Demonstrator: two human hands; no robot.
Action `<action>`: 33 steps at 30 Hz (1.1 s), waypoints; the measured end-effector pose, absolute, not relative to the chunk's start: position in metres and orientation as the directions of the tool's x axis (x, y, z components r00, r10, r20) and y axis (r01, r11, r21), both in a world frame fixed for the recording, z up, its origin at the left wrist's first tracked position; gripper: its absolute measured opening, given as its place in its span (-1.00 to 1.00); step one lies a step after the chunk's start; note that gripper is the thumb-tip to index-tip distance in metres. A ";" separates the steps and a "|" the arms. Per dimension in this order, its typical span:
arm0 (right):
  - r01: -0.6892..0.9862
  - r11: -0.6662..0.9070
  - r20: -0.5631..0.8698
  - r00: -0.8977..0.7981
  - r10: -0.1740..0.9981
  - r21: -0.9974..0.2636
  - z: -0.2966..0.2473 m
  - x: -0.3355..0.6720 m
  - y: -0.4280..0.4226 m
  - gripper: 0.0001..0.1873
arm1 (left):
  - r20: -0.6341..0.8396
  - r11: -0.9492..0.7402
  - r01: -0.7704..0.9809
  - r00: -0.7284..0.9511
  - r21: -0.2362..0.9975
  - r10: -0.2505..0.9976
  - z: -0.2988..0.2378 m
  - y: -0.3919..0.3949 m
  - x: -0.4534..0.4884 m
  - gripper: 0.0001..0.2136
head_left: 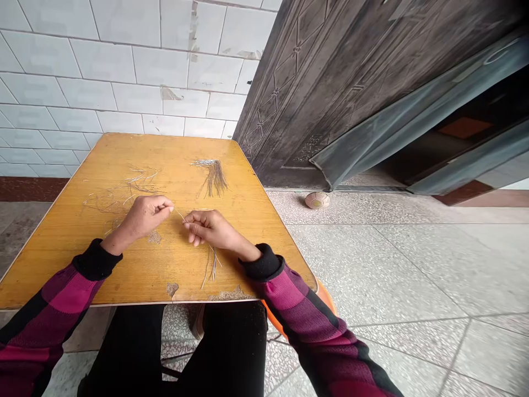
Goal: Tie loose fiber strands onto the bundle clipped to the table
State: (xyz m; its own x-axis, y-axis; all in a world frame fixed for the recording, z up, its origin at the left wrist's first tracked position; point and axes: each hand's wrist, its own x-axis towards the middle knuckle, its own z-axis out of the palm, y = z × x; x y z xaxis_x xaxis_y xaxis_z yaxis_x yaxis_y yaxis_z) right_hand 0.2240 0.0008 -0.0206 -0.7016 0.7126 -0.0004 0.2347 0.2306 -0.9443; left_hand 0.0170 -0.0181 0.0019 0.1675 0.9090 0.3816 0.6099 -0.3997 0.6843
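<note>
A thin pale strand (179,214), like a wire or thread, stretches between my two hands above the middle of the table. My left hand (144,216) is closed, pinching one end between thumb and forefinger. The other end runs into the fingertips of my right hand (210,227), which is also closed on it. Beyond my left hand lies a loose tangle of thin strands (136,182). Below my right hand a few more strands (214,264) lie on the wood. At the far right sits a bent bundle of dark and silvery strands (215,173).
The yellow wooden table (136,275) has chipped patches along its near edge. A white tiled wall (119,82) stands behind it. To the right are a dark carved door (297,99), a grey curtain (372,138) and a ball (317,200) on the floor. An orange stool (326,295) shows beneath the table's right edge.
</note>
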 end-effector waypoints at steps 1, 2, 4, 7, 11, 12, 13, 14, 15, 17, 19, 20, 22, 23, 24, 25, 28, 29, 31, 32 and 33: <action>0.250 0.278 0.030 -0.692 0.721 -0.928 -0.020 0.223 0.000 -0.74 | 0.376 -0.405 0.606 0.182 0.685 0.909 0.002 -0.018 0.017 -0.89; 0.264 0.324 0.061 -0.683 0.727 -0.909 -0.020 0.223 -0.001 -0.76 | 0.370 -0.409 0.604 0.196 0.684 0.908 0.001 -0.019 0.018 -0.88; 0.285 0.399 0.112 -0.676 0.728 -0.872 -0.018 0.222 -0.003 -0.78 | 0.360 -0.416 0.605 0.220 0.679 0.907 0.000 -0.019 0.018 -0.87; 0.299 0.448 0.135 -0.688 0.713 -0.843 -0.017 0.223 -0.002 -0.77 | 0.361 -0.428 0.603 0.236 0.674 0.902 0.000 -0.020 0.020 -0.86; 0.245 0.306 0.036 -0.723 0.690 -0.920 -0.020 0.228 0.004 -0.75 | 0.348 -0.401 0.602 0.209 0.691 0.914 0.003 -0.019 0.016 -0.87; 0.232 0.256 0.006 -0.730 0.684 -0.938 -0.022 0.230 0.007 -0.74 | 0.342 -0.378 0.600 0.179 0.705 0.922 0.004 -0.018 0.014 -0.88; 0.225 0.220 -0.015 -0.731 0.682 -0.949 -0.023 0.231 0.008 -0.74 | 0.334 -0.351 0.594 0.143 0.724 0.932 0.005 -0.017 0.011 -0.88; 0.224 0.203 -0.025 -0.728 0.685 -0.953 -0.024 0.233 0.010 -0.74 | 0.324 -0.324 0.584 0.108 0.744 0.940 0.006 -0.015 0.008 -0.88; 0.227 0.201 -0.027 -0.725 0.689 -0.953 -0.025 0.234 0.011 -0.75 | 0.311 -0.299 0.573 0.080 0.763 0.947 0.007 -0.014 0.004 -0.89; 0.242 0.225 -0.020 -0.722 0.692 -0.944 -0.023 0.236 0.011 -0.78 | 0.287 -0.270 0.561 0.060 0.783 0.956 0.008 -0.011 -0.002 -0.88; 0.251 0.243 -0.016 -0.727 0.687 -0.937 -0.021 0.236 0.009 -0.79 | 0.281 -0.267 0.571 0.066 0.776 0.957 0.008 -0.009 -0.006 -0.88; 0.246 0.241 -0.018 -0.734 0.679 -0.939 -0.020 0.236 0.009 -0.79 | 0.283 -0.271 0.579 0.071 0.769 0.957 0.008 -0.008 -0.007 -0.87; 0.208 0.220 -0.013 -0.754 0.656 -0.953 -0.019 0.236 0.008 -0.79 | 0.273 -0.270 0.581 0.085 0.768 0.958 0.006 -0.007 -0.006 -0.86; 0.180 0.211 0.000 -0.762 0.648 -0.961 -0.019 0.235 0.008 -0.78 | 0.259 -0.268 0.571 0.099 0.776 0.961 0.005 -0.007 -0.005 -0.85; 0.152 0.209 0.021 -0.760 0.650 -0.966 -0.019 0.235 0.008 -0.76 | 0.242 -0.270 0.555 0.125 0.787 0.962 0.003 -0.007 -0.002 -0.84; 0.131 0.213 0.046 -0.745 0.666 -0.968 -0.020 0.234 0.009 -0.74 | 0.222 -0.276 0.538 0.165 0.797 0.961 0.002 -0.007 0.001 -0.82; 0.109 0.204 0.083 -0.658 0.748 -0.973 -0.020 0.232 0.011 -0.68 | 0.183 -0.331 0.501 0.323 0.800 0.929 -0.006 -0.010 0.015 -0.80; 0.106 0.180 0.073 -0.637 0.768 -0.978 -0.021 0.230 0.011 -0.67 | 0.178 -0.351 0.498 0.361 0.793 0.915 -0.008 -0.011 0.020 -0.80; 0.088 0.114 0.035 -0.617 0.786 -0.990 -0.022 0.228 0.012 -0.66 | 0.172 -0.372 0.498 0.400 0.783 0.900 -0.013 -0.013 0.029 -0.79; 0.074 0.079 0.017 -0.613 0.790 -0.994 -0.023 0.226 0.012 -0.66 | 0.172 -0.372 0.495 0.403 0.785 0.899 -0.014 -0.013 0.032 -0.79; 0.059 0.046 0.000 -0.612 0.791 -0.997 -0.024 0.225 0.012 -0.66 | 0.170 -0.366 0.487 0.400 0.793 0.901 -0.016 -0.013 0.034 -0.78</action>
State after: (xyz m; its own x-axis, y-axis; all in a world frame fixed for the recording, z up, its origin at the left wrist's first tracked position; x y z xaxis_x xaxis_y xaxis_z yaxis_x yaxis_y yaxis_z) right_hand 0.2253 0.0123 -0.0240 -0.6119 0.7909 0.0003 0.0586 0.0457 -0.9972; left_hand 0.0336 -0.0130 -0.0158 0.4001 0.9005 0.1702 0.4870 -0.3662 0.7929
